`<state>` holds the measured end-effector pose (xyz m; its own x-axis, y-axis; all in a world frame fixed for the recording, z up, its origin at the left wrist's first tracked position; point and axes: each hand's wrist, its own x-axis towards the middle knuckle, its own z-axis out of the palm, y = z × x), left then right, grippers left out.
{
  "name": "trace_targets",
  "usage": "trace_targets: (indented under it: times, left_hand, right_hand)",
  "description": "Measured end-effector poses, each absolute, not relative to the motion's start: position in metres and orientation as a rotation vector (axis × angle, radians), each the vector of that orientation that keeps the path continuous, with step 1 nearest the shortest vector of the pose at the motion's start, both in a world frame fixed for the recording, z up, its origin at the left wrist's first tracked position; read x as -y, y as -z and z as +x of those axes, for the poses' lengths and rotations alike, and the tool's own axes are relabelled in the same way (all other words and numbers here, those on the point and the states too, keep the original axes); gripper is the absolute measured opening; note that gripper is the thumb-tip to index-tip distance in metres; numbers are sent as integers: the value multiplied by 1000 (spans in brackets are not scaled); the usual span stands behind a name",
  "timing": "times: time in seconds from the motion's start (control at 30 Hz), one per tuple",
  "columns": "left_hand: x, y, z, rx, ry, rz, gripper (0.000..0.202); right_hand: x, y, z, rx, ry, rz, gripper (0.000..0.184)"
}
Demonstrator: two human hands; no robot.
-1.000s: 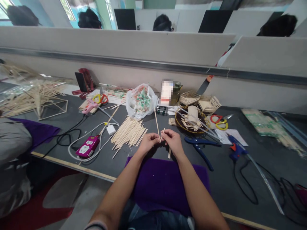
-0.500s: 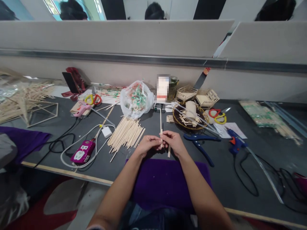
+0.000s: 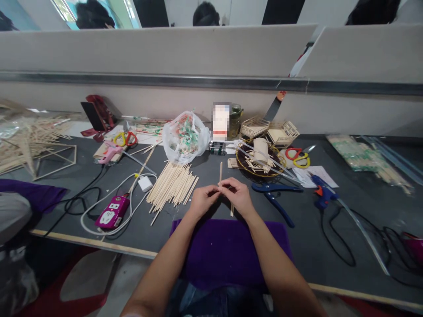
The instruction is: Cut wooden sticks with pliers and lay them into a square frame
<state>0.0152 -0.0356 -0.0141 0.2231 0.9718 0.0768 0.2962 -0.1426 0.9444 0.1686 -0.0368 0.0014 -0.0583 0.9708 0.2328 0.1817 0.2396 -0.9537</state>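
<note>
Together, my left hand (image 3: 204, 200) and my right hand (image 3: 236, 196) pinch a thin pale wooden stick (image 3: 221, 171) upright at mid-table. Its upper end shows above my fingertips, which meet and hide the lower part. Below my right hand, the ends of another pale stick or two (image 3: 232, 211) stick out; whether that hand holds them I cannot tell. Left of my hands lies a spread pile of similar sticks (image 3: 173, 185). A blue-handled cutter (image 3: 276, 198) rests to the right of my right hand.
A purple cloth (image 3: 228, 251) covers the near edge. Behind stand a plastic bag of wrappers (image 3: 185, 138), a phone (image 3: 221, 121) and a basket of stick pieces (image 3: 244, 165). A blue glue gun (image 3: 324, 193) lies right; a magenta power socket (image 3: 113, 212) with cables lies left.
The upright stick now reaches less far above my fingers. My hands have drawn closer together, their fingertips now meeting around it. The view has shifted slightly.
</note>
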Motion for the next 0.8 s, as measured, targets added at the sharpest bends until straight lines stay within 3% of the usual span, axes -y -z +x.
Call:
trace_targets:
  times: [0.2,0.8]
  left_hand:
    - [34,19,14,-1453,-801,1879,18]
    - [32,26,21,-1295,-1025,1528,17]
  right_hand:
    - [36,5,170,1680,-786,-1165,12]
    - [34,2,174,1624,-867,-1122,13]
